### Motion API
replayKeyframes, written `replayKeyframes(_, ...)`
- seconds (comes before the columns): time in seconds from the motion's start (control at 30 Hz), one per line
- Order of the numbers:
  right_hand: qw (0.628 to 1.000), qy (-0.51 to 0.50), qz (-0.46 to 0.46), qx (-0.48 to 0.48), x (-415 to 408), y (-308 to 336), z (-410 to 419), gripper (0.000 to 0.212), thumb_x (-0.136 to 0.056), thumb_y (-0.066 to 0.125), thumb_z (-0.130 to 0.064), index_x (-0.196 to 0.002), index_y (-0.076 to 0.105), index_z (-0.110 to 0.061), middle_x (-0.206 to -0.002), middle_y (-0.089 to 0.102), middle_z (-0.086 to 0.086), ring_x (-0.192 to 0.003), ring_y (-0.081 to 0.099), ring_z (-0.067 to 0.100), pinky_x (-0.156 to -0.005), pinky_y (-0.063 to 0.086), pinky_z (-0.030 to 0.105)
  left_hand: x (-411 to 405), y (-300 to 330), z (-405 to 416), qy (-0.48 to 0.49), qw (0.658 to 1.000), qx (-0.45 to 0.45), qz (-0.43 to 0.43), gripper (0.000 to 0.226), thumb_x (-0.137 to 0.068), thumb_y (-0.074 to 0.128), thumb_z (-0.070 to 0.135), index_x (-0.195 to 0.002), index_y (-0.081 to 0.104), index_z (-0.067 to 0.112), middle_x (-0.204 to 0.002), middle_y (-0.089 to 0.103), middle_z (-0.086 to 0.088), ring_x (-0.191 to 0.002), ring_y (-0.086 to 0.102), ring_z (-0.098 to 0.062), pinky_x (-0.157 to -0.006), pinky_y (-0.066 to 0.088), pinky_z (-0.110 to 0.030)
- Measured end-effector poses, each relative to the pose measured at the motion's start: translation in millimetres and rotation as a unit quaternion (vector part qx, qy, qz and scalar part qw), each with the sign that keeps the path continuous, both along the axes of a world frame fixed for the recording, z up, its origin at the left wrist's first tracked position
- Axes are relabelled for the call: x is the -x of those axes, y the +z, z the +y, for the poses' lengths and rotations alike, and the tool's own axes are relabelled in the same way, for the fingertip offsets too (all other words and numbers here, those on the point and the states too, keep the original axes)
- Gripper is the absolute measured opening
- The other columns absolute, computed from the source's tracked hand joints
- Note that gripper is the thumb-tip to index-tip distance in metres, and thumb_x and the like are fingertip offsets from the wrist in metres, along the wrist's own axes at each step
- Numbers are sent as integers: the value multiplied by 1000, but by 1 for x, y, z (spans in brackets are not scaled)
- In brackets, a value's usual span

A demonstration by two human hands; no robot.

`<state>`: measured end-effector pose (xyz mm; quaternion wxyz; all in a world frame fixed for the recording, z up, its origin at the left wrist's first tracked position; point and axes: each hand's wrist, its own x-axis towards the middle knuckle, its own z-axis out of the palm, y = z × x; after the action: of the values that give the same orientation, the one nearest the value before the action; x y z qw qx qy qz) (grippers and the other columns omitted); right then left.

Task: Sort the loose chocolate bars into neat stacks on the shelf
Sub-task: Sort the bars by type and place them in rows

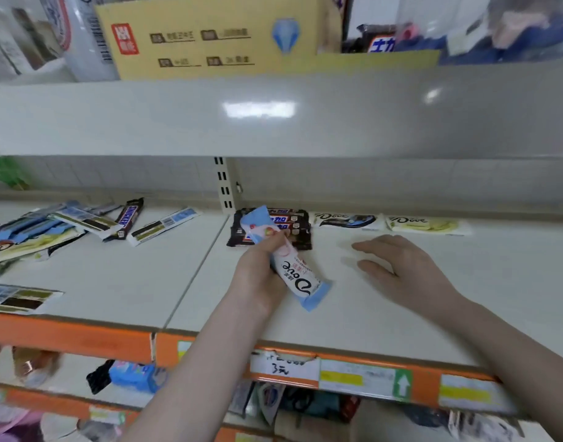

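Observation:
My left hand [257, 269] grips a light-blue and white Dove bar [294, 272] above the middle of the white shelf [401, 314]. Just behind it lies a stack of dark Snickers bars [297, 228]. To their right lie a dark-blue Dove bar [347, 220] and a yellow-green Dove bar [426, 224], side by side at the back. My right hand [407, 272] hovers flat over the shelf, fingers straight, holding nothing. A loose heap of bars [34, 231] covers the left part, with one Snickers bar [127, 218] and a face-down bar [162, 226] beside it.
Another face-down bar [18, 298] lies near the shelf's front left edge. An orange price rail [337, 371] runs along the front. The upper shelf [273, 116] overhangs, bearing a yellow carton [216, 36]. Goods fill the lower shelf [133, 374].

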<state>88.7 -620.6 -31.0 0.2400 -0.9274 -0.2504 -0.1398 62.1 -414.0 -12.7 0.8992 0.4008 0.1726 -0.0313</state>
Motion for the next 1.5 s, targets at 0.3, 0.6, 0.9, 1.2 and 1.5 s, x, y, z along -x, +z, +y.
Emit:
replayKeyframes(0.3,992,-34,71,-95,5,10,-173,22,-88,57,-24,-109,64,-24,-92,61,-9,-87,58,9,-81,39,18,-5,-3,-180,-129,980,-149,-42,11,-88,52,0,-89,60,7,-65,62,-4,-61,59,-17,-63,50,-27)
replayKeyframes(0.6,963,-24,102,-249,-8,29,-234,19,-85,61,-19,-102,69,-20,-87,66,-11,-77,58,1,-70,38,3,-12,-2,-272,-224,913,-330,-83,12,-85,60,4,-85,64,15,-68,70,7,-62,64,-8,-62,50,-19)
replayKeyframes(0.9,951,-3,152,-270,-23,40,-243,26,-79,66,-7,-64,64,-28,-55,61,-10,-46,54,-3,-47,40,7,-21,3,-294,-290,886,-350,-98,9,-85,61,6,-91,64,13,-77,68,1,-65,64,-7,-63,50,-17)
replayKeyframes(1.2,893,-96,182,-399,-30,27,-290,21,-81,62,-2,-64,60,-13,-39,57,-6,-36,54,4,-39,41,14,-23,-10,-274,-266,890,-356,-102,20,-83,64,7,-100,68,18,-89,72,-2,-75,67,-12,-62,52,-20)
replayKeyframes(1.5,991,-46,59,-111,-17,-3,-311,40,-74,72,-30,-112,59,-30,-110,54,-18,-99,50,-2,-84,34,13,-37,-8,-276,-268,858,-422,-117,12,-81,69,13,-92,70,17,-78,73,3,-64,65,-10,-55,49,-16)
